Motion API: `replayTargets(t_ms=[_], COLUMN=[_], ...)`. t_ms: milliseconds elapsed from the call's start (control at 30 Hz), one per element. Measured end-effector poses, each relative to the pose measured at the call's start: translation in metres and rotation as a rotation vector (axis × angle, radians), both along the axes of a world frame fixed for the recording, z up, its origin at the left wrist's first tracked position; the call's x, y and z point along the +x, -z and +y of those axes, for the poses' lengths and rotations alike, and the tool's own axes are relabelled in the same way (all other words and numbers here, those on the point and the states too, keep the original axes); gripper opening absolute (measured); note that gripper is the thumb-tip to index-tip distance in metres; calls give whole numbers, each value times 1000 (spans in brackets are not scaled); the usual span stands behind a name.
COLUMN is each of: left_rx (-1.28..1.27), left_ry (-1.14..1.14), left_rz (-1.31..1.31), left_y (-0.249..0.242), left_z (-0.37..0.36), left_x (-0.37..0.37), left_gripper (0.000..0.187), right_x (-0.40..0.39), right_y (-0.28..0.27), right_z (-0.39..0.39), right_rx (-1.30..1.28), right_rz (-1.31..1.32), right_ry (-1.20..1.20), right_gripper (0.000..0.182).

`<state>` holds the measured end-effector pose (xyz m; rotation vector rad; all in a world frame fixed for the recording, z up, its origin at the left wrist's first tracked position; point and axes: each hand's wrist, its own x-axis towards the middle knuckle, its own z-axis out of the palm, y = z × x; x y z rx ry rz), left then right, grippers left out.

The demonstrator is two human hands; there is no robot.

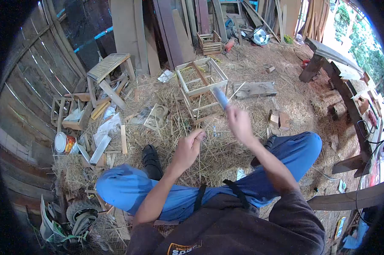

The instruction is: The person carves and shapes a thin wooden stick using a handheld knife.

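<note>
My right hand (239, 122) is closed round the lower end of a tool with a blue-grey shaft (220, 97), blurred and tilted up to the left; its head cannot be made out. In front of me stands a small open frame of pale wood strips (205, 90), with a brown strip (200, 73) across its top. My left hand (192, 146) is below the frame's near corner, thumb and fingers pinched together. Whatever lies between those fingertips is too small to name.
A small slatted table (110, 68) and scrap wood stand at the left, near a paint can (64, 143). Behind are a slatted crate (209, 43) and a circular saw (260, 36). A workbench (349, 93) runs along the right. Straw and shavings cover the floor.
</note>
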<state>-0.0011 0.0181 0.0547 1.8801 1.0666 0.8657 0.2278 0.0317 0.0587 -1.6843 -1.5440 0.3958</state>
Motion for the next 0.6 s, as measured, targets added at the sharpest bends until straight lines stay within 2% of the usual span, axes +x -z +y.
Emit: replayTargets(t_ms=[100,200,300,333,467,567,600], left_rx=[25,34,-1,35,127,-18,-30], left_ry=[7,-15,-28,-18,-16,-60,-67], left_rz=[-7,0,53,21,-36,-15,4], left_y=[-4,5,0,1,8,8,5], left_z=[-3,1,1,1,-2,-1,0], left_x=[4,6,1,2,9,6,6], left_gripper=[29,30,30,30,28,28,28], right_x=[10,-29,-33,-25,-3,-29,-35], right_y=[-6,3,-5,-2,-6,14,2], right_z=[3,-23,-18,-10,-2,-16,-23], right_rx=[31,-164,-6,155,-65,15,15], right_rz=[15,169,53,-58,18,6,-106], right_ry=[100,-152,-179,-77,65,-98,-149], right_gripper=[42,41,42,41,39,39,38])
